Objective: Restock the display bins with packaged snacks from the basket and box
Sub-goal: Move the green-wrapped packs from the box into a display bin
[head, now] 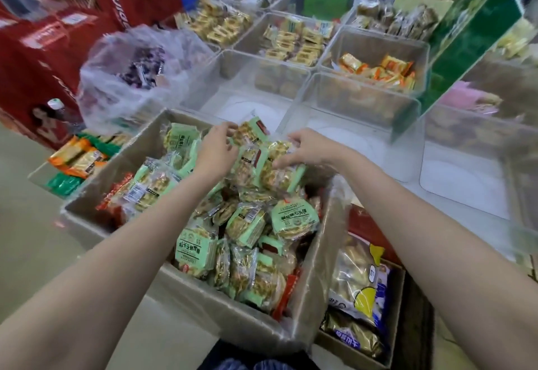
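Two bare hands, left hand (217,151) and right hand (305,148), clutch a bunch of green-edged clear snack packets (259,160) above the brown cardboard box (96,203) at frame centre, the empty clear plastic display bin (233,84) lying directly beyond, toward the frame's top.

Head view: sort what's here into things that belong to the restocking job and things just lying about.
Part of the job:
- cardboard box
- green snack packets in it
- left hand and right hand, both gripping packets
- empty clear bin behind the box

Lying about:
- red cartons
- plastic bag of purple sweets
- orange packets, already binned
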`<state>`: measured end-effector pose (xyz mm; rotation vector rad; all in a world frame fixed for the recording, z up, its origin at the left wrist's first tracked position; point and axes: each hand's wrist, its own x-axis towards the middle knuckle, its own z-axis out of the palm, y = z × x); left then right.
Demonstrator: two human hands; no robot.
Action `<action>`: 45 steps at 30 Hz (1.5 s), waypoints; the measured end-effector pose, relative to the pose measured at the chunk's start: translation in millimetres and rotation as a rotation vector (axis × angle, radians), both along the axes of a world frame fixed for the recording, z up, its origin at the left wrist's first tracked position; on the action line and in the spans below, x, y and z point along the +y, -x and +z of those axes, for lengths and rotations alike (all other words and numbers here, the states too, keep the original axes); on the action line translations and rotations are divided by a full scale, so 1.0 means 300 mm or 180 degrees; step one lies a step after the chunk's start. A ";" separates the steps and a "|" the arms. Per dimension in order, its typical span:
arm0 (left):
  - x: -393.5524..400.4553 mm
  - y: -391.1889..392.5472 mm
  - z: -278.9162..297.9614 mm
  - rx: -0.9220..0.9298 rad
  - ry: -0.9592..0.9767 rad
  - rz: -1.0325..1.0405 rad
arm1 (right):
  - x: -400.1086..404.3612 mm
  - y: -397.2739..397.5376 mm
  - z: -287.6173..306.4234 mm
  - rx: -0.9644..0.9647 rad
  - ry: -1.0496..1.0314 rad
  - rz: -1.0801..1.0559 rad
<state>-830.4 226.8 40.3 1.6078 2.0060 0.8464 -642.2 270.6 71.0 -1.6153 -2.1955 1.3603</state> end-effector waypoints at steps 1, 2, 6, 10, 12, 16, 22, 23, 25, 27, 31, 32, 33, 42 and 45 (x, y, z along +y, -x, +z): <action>0.026 0.021 0.003 0.0021 0.0011 -0.0023 | 0.024 0.009 0.020 0.0288 -0.0022 -0.0193; 0.056 0.041 0.006 0.0033 0.0053 -0.0065 | 0.050 0.024 0.038 0.0607 0.0003 -0.0457; 0.194 0.111 0.008 0.0067 0.0318 -0.0454 | 0.147 0.103 0.039 0.1443 0.0003 -0.1731; 0.302 0.173 -0.016 0.0262 0.0869 -0.1288 | 0.180 0.217 -0.022 0.2166 0.0409 -0.2850; 0.324 0.218 -0.025 0.0398 0.1011 -0.1746 | 0.181 0.287 -0.034 0.2399 0.0548 -0.3315; 0.364 0.374 0.032 -0.0108 0.0285 -0.2274 | 0.201 0.398 0.001 0.3138 0.0815 -0.3736; 0.370 0.594 0.003 -0.0853 0.0546 -0.2640 | 0.201 0.477 0.040 0.2721 0.0846 -0.3454; 0.357 0.613 -0.014 -0.0945 0.0686 -0.2643 | 0.196 0.486 0.031 0.2612 0.0866 -0.3420; 0.331 0.634 -0.031 -0.1509 0.1150 -0.2463 | 0.183 0.500 0.013 0.2459 0.0964 -0.3326; 0.318 0.636 -0.034 -0.2465 0.1676 -0.2044 | 0.171 0.512 0.002 0.2307 0.1052 -0.3154; 0.331 0.616 -0.025 -0.3026 0.2078 -0.1490 | 0.155 0.521 -0.008 0.2100 0.1000 -0.2974; 0.334 0.604 -0.025 -0.2797 0.2157 -0.1555 | 0.152 0.517 -0.008 0.2104 0.0962 -0.2979; 0.331 0.588 -0.021 -0.2515 0.2200 -0.1623 | 0.149 0.510 -0.006 0.2129 0.0943 -0.2980; 0.317 0.562 0.043 -0.2359 0.2062 -0.1471 | 0.082 0.422 0.018 0.1855 0.1047 -0.2126; 0.311 0.594 0.054 -0.2582 0.2056 -0.1437 | 0.093 0.418 0.017 0.2124 0.1130 -0.2087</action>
